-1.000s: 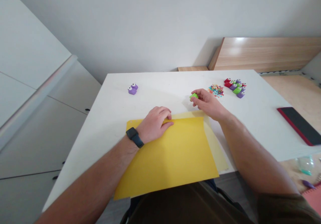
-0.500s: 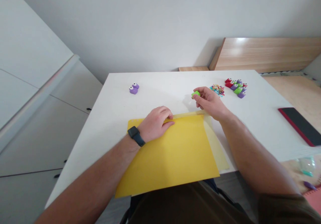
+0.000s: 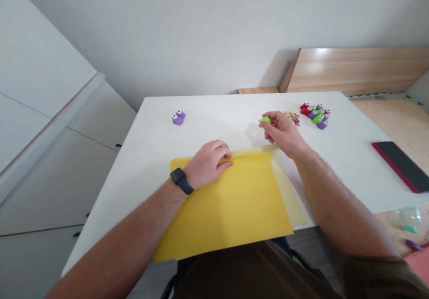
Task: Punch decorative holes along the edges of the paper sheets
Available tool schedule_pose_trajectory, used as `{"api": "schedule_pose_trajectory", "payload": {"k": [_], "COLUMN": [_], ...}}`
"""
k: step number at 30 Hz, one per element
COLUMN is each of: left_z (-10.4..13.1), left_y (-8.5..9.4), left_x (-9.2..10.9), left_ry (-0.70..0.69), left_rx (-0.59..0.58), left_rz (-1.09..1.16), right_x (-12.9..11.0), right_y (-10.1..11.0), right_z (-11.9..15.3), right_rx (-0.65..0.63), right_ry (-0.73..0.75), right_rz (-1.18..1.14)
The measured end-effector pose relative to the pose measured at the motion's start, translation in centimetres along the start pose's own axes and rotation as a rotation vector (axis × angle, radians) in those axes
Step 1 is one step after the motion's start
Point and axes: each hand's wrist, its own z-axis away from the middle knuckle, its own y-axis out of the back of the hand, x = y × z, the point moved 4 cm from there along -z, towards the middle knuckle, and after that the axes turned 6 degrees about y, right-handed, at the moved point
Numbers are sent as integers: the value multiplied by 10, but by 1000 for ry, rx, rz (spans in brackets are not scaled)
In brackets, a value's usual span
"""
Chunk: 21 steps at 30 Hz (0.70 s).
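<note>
A large yellow sheet lies at the table's front edge and hangs over it, with a paler sheet beneath. On its upper edge rests my left hand, fingers curled and thumb on the sheet; whether it pinches the edge is hidden. Raised over the table, my right hand holds a small bright green piece between thumb and fingers. Just behind that hand is a pile of tiny colourful bits, partly covered. Two purple pieces with eyes sit at the back left.
Several red, green and purple pieces with eyes stand together at the back right. A black tablet with a red edge lies on the table's right side. Beyond the table's right front edge are a clear jar and a purple object.
My right hand has moved slightly right and back with the green piece, covering more of the colourful pile. My left hand has stayed in place on the sheet.
</note>
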Motion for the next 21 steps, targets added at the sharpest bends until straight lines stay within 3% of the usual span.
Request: {"api": "schedule_pose_trajectory", "payload": {"k": [21], "left_z": [0], "left_y": [1], "left_x": [1], "left_ry": [-17], "left_rx": [-2], "left_rz": [-35], "right_x": [2], "right_y": [1], "right_z": [-2], "right_rx": [46], "right_ry": [27], "right_rz": [9]}}
